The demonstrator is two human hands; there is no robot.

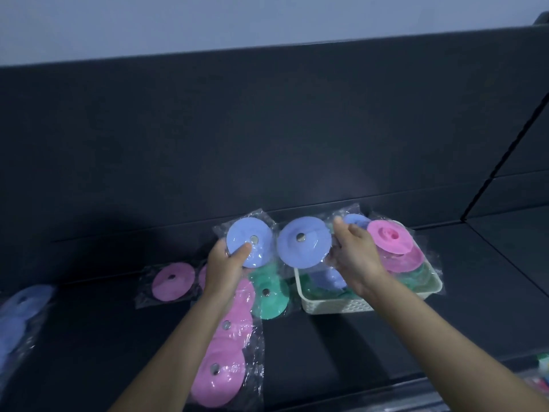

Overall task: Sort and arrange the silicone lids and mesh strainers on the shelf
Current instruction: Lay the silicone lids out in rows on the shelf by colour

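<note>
Blue lids (249,242), clear-bagged, round

A cream, perforated basket (335,307) sits just under the right hand (356,254). A pale wall (267,19) rises far above that hand. Blurred green and red packets (542,373) lie well off to its lower right.

Pale blue lids (304,246), pink lids (173,281), green lid (269,295), cream basket (335,309), shelf (386,337) dark, perhaps black
</note>
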